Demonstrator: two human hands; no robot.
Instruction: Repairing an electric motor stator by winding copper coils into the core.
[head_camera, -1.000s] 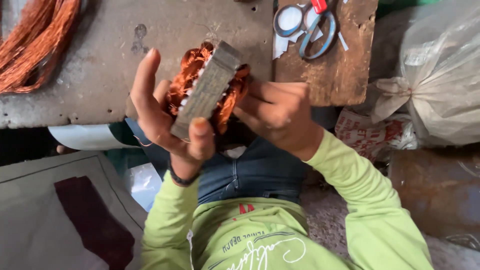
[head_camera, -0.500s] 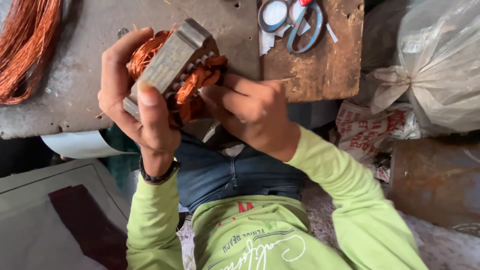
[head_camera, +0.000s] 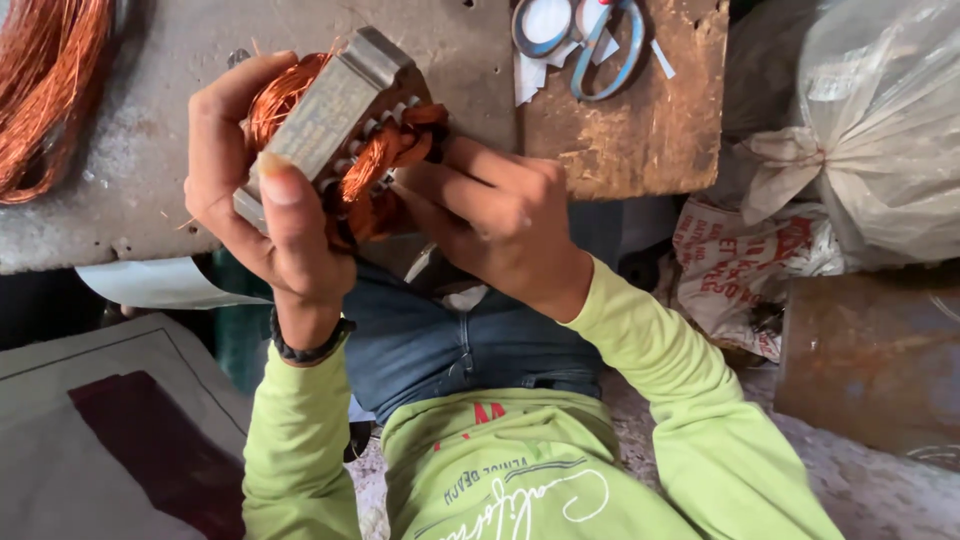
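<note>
- Stator core (head_camera: 325, 125): grey laminated metal block, held up in the air over the lap, just in front of the grey workbench (head_camera: 150, 180), tilted with one corner toward the scissors (head_camera: 590, 40).
- Workbench and wooden board (head_camera: 620, 140) sit behind the hands; a loose hank of copper wire (head_camera: 45, 90) lies on the bench to the left, well apart from the core. Plastic sack (head_camera: 880, 140) off to the right, not involved.
- Left hand (head_camera: 260, 210): wrapped round the core, thumb pressed flat on the near face, fingers curled over the far edge. Closed grip, carrying the whole weight. Judgement: keep that thumb planted so the core doesn't twist while the other hand works.
- Right hand (head_camera: 490, 210): fingers bent and closed against the copper winding (head_camera: 385, 165) bulging from the slotted side. Fingertips are hidden behind the coil, so can't tell whether it pinches strands or only presses on them.
- Judgement on technique: work the coil along the slot line, not across the teeth; enamelled wire scrapes on lamination edges.
- Judgement: take the bundle as a whole near the slot mouth, small moves, so single strands don't kink or snag.
- Judgement: a slip of the left hand would drop the core onto the lap; keep it low and close.
</note>
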